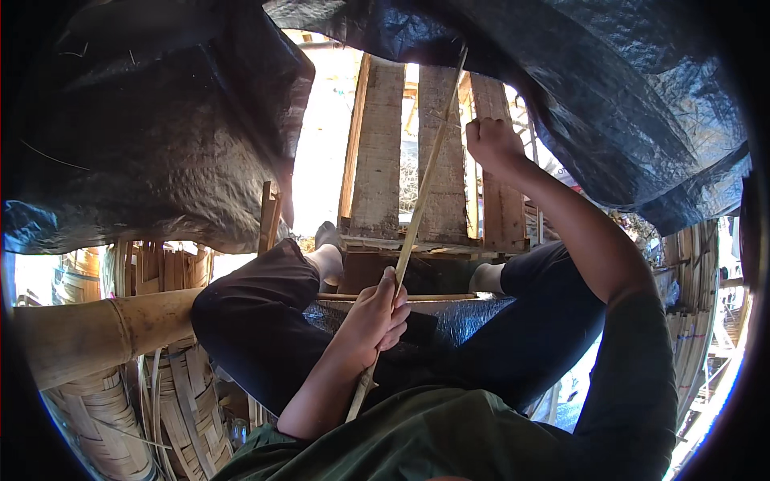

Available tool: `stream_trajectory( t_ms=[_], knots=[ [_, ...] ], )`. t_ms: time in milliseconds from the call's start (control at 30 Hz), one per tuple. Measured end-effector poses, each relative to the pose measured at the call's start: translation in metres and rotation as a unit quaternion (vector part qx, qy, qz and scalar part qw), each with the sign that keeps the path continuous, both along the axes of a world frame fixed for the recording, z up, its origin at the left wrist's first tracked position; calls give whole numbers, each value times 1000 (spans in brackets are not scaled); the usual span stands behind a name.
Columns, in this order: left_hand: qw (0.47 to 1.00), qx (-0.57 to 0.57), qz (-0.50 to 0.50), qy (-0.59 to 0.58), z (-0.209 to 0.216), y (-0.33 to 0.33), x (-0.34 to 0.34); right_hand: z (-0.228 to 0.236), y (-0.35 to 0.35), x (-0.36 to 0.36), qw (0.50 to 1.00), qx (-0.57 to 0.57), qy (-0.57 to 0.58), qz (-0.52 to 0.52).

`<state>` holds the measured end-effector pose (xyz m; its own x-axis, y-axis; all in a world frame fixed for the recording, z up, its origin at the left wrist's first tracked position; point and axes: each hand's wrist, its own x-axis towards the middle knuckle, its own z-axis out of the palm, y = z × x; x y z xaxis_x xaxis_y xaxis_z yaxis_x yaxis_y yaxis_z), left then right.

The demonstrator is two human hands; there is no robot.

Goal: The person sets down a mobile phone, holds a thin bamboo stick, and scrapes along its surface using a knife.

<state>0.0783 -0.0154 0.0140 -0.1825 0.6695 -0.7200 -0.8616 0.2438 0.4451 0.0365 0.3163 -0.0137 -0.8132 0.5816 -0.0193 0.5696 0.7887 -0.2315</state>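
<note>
My left hand (pixel 372 322) is wrapped round a long, narrow bamboo strip (pixel 423 192), its thumb lying along it. The strip slants from beside my body up and away to the right, over the gap between my knees. My right hand (pixel 496 146) is a closed fist, stretched out just right of the strip's far part. Something thin and pale sticks out from that fist toward the strip; what it is, I cannot make out. A small sliver juts from the strip's near end, close to my left forearm.
Beyond my feet stands a rack of upright wooden planks (pixel 377 152). A thick bamboo pole (pixel 120 329) runs in from the left to my knee. Dark plastic sheeting (pixel 160 136) hangs on both sides. Coiled bamboo strips (pixel 184 393) stand at the lower left, with more bundles (pixel 691 305) at right.
</note>
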Motion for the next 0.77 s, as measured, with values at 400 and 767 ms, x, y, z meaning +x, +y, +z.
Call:
stream_trajectory(
  t_ms=[400,767],
  knots=[
    [1000,-1,-2,16,-8,0,-1,17,-86,0,962,-265,34,58],
    [997,63,-34,36,-6,-4,-18,47,-108,0,973,-217,-6,83]
  ],
)
